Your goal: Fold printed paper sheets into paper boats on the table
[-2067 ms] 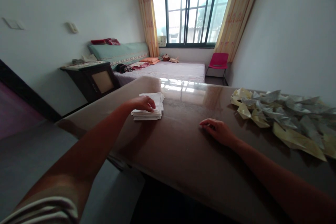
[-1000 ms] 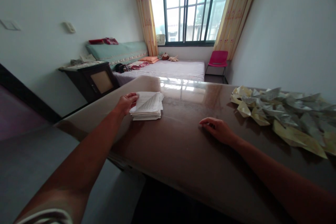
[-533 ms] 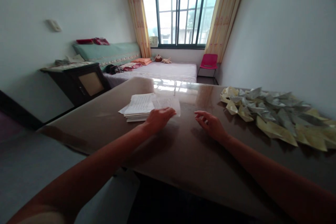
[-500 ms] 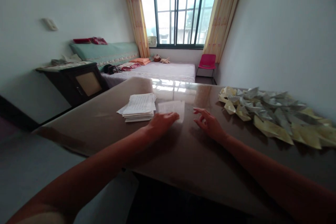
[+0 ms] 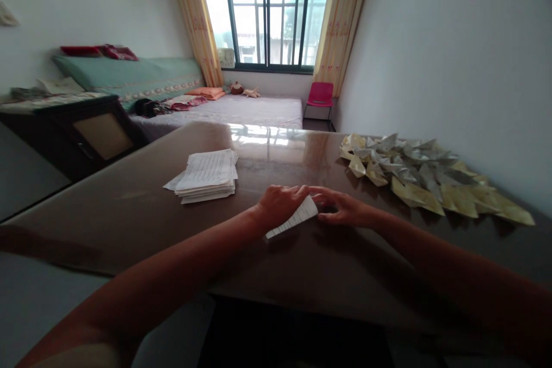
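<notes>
A lined sheet of paper (image 5: 295,219) is between my hands above the glossy brown table (image 5: 241,253). It appears as a narrow slanting shape; whether it is folded or just tilted I cannot tell. My left hand (image 5: 282,204) is closed over its upper left side, fingers pointing right. At the right end, my right hand (image 5: 342,207) has its thumb and fingers curled round the paper's corner. The fingertips of both hands meet there, and part of the sheet is hidden under them. Left of my hands lies a stack of written sheets (image 5: 209,172).
Several folded paper shapes (image 5: 414,172), yellowish and grey, spread over the table's right side near the wall. Beyond the table are a bed (image 5: 267,108), a pink chair (image 5: 319,95) and a window. A dark cabinet (image 5: 95,132) stands at the left.
The sheet has left its flat spot beside the stack and is now in my hands. My left hand has moved right, meeting the right hand. The view has swung rightward.
</notes>
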A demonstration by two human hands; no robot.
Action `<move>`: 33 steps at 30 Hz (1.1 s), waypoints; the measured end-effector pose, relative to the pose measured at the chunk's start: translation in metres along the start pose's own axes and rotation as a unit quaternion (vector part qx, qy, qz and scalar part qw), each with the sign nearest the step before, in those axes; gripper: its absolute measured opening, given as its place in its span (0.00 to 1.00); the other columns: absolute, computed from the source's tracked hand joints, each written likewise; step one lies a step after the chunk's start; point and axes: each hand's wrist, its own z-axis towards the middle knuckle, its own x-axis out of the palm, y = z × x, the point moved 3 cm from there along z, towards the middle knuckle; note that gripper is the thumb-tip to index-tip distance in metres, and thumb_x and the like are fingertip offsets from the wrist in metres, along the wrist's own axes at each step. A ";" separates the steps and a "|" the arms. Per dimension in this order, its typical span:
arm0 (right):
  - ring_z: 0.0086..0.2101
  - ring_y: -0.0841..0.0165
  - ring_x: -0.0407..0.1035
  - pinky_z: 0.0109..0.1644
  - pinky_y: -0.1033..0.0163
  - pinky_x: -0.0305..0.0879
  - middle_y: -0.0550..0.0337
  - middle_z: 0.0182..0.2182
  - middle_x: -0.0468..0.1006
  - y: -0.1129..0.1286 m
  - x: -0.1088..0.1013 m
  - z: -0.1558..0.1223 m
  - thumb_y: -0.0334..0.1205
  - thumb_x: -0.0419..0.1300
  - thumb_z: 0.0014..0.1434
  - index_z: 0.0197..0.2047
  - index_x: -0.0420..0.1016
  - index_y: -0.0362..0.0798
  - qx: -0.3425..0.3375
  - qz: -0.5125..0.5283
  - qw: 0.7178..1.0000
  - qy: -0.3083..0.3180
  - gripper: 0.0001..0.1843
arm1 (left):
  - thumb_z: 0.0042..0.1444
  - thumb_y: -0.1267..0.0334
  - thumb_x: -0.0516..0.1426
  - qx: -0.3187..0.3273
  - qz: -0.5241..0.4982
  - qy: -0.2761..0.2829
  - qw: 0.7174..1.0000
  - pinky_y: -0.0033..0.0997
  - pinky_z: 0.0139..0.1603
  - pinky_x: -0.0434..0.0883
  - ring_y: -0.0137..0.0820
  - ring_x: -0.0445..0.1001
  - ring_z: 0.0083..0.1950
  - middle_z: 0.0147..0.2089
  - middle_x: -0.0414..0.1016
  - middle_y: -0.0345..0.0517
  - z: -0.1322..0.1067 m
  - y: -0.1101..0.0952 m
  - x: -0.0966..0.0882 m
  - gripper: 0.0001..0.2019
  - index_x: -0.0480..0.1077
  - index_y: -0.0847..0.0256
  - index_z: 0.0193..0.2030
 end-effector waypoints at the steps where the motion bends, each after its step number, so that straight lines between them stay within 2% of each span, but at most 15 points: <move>1: 0.51 0.61 0.69 0.54 0.55 0.66 0.52 0.50 0.75 -0.001 0.004 -0.001 0.43 0.65 0.53 0.64 0.59 0.49 0.014 0.020 1.000 -0.008 0.37 | 0.63 0.62 0.50 0.004 -0.001 0.002 1.000 0.28 0.30 0.67 0.36 0.78 0.34 0.34 0.78 0.50 0.002 -0.001 0.000 0.08 0.67 0.61 0.43; 3: 0.43 0.63 0.73 0.48 0.59 0.69 0.57 0.42 0.79 -0.002 0.010 -0.003 0.46 0.64 0.54 0.55 0.70 0.47 0.044 0.023 0.998 -0.028 0.26 | 0.64 0.60 0.49 -0.001 -0.028 -0.004 1.000 0.27 0.30 0.68 0.35 0.78 0.33 0.33 0.78 0.48 0.007 -0.001 -0.001 0.09 0.67 0.61 0.42; 5: 0.37 0.65 0.73 0.42 0.62 0.69 0.60 0.35 0.79 -0.002 0.011 -0.006 0.49 0.61 0.57 0.40 0.77 0.46 0.058 -0.029 0.996 -0.058 0.15 | 0.66 0.58 0.45 -0.031 -0.124 -0.024 0.992 0.26 0.32 0.69 0.31 0.78 0.32 0.34 0.78 0.46 0.009 0.005 -0.005 0.12 0.66 0.60 0.43; 7: 0.35 0.67 0.72 0.41 0.63 0.68 0.60 0.33 0.78 -0.002 0.005 -0.014 0.49 0.59 0.59 0.33 0.79 0.47 0.040 -0.100 0.989 -0.098 0.14 | 0.68 0.60 0.41 -0.070 -0.268 -0.036 0.960 0.25 0.35 0.71 0.27 0.78 0.33 0.38 0.79 0.44 0.007 0.018 -0.008 0.15 0.65 0.60 0.48; 9: 0.37 0.66 0.72 0.44 0.62 0.67 0.57 0.35 0.78 -0.001 -0.004 -0.023 0.47 0.59 0.60 0.36 0.80 0.48 0.002 -0.137 0.983 -0.125 0.13 | 0.67 0.62 0.41 -0.077 -0.318 -0.001 0.945 0.25 0.35 0.72 0.27 0.78 0.34 0.39 0.79 0.45 0.000 0.030 -0.007 0.15 0.67 0.61 0.48; 11: 0.39 0.65 0.72 0.46 0.60 0.67 0.54 0.37 0.78 -0.003 -0.012 -0.031 0.45 0.58 0.61 0.40 0.80 0.49 -0.027 -0.139 0.982 -0.128 0.13 | 0.62 0.69 0.46 -0.013 -0.280 0.059 0.958 0.30 0.46 0.72 0.31 0.77 0.44 0.45 0.79 0.46 -0.009 0.035 -0.002 0.14 0.71 0.59 0.47; 13: 0.41 0.65 0.73 0.48 0.59 0.67 0.52 0.39 0.78 -0.006 -0.017 -0.036 0.45 0.57 0.61 0.41 0.80 0.50 -0.035 -0.127 0.985 -0.110 0.13 | 0.56 0.76 0.46 0.064 -0.252 0.103 0.960 0.34 0.57 0.67 0.32 0.72 0.55 0.53 0.76 0.44 -0.016 0.035 0.004 0.21 0.72 0.56 0.50; 16: 0.41 0.63 0.73 0.48 0.58 0.68 0.54 0.39 0.80 -0.015 -0.020 -0.038 0.47 0.59 0.59 0.41 0.80 0.49 0.006 -0.095 0.991 -0.090 0.13 | 0.48 0.79 0.49 0.134 -0.232 0.145 0.952 0.37 0.65 0.59 0.35 0.63 0.63 0.59 0.71 0.41 -0.015 0.031 0.009 0.29 0.69 0.54 0.56; 18: 0.42 0.63 0.73 0.49 0.58 0.68 0.56 0.39 0.80 -0.022 -0.022 -0.037 0.49 0.60 0.58 0.42 0.79 0.49 0.047 -0.045 0.994 -0.090 0.15 | 0.46 0.76 0.53 0.143 -0.230 0.174 0.947 0.37 0.64 0.60 0.38 0.63 0.62 0.58 0.72 0.42 -0.008 0.030 0.009 0.27 0.69 0.54 0.55; 20: 0.41 0.62 0.73 0.46 0.58 0.69 0.57 0.39 0.80 -0.026 -0.024 -0.035 0.51 0.59 0.58 0.43 0.78 0.48 0.081 0.000 0.993 -0.091 0.18 | 0.47 0.68 0.58 0.099 -0.244 0.194 0.945 0.35 0.60 0.64 0.40 0.68 0.58 0.54 0.75 0.45 0.004 0.034 0.011 0.21 0.71 0.56 0.50; 23: 0.31 0.66 0.72 0.34 0.63 0.69 0.58 0.32 0.80 -0.030 -0.030 -0.031 0.54 0.56 0.59 0.40 0.78 0.45 0.137 0.003 0.984 -0.115 0.21 | 0.51 0.59 0.58 -0.039 -0.293 0.172 0.940 0.31 0.50 0.69 0.38 0.74 0.49 0.46 0.78 0.45 0.019 0.046 0.022 0.14 0.72 0.58 0.45; 25: 0.26 0.69 0.69 0.28 0.65 0.64 0.59 0.29 0.78 -0.031 -0.034 -0.028 0.54 0.53 0.60 0.38 0.77 0.44 0.164 -0.014 0.975 -0.148 0.22 | 0.55 0.58 0.55 -0.092 -0.309 0.149 0.935 0.30 0.45 0.70 0.37 0.76 0.45 0.45 0.78 0.45 0.027 0.050 0.033 0.15 0.70 0.58 0.49; 28: 0.26 0.69 0.68 0.29 0.65 0.62 0.57 0.29 0.78 -0.030 -0.036 -0.023 0.49 0.55 0.59 0.38 0.76 0.43 0.164 -0.092 0.964 -0.187 0.18 | 0.56 0.56 0.53 -0.147 -0.289 0.119 0.938 0.32 0.42 0.69 0.37 0.76 0.40 0.38 0.79 0.46 0.032 0.051 0.046 0.27 0.59 0.61 0.62; 30: 0.26 0.69 0.67 0.30 0.65 0.61 0.58 0.27 0.76 -0.029 -0.036 -0.022 0.46 0.57 0.57 0.44 0.74 0.42 0.168 -0.168 0.945 -0.224 0.17 | 0.58 0.54 0.52 -0.180 -0.271 0.099 0.940 0.33 0.39 0.67 0.37 0.75 0.35 0.30 0.76 0.42 0.033 0.050 0.050 0.34 0.47 0.62 0.69; 33: 0.24 0.70 0.66 0.29 0.66 0.57 0.63 0.23 0.75 -0.030 -0.034 -0.022 0.44 0.57 0.57 0.61 0.61 0.41 0.178 -0.232 0.919 -0.266 0.30 | 0.61 0.56 0.48 -0.177 -0.254 0.075 0.948 0.31 0.35 0.65 0.33 0.72 0.29 0.25 0.72 0.35 0.032 0.046 0.050 0.35 0.36 0.57 0.72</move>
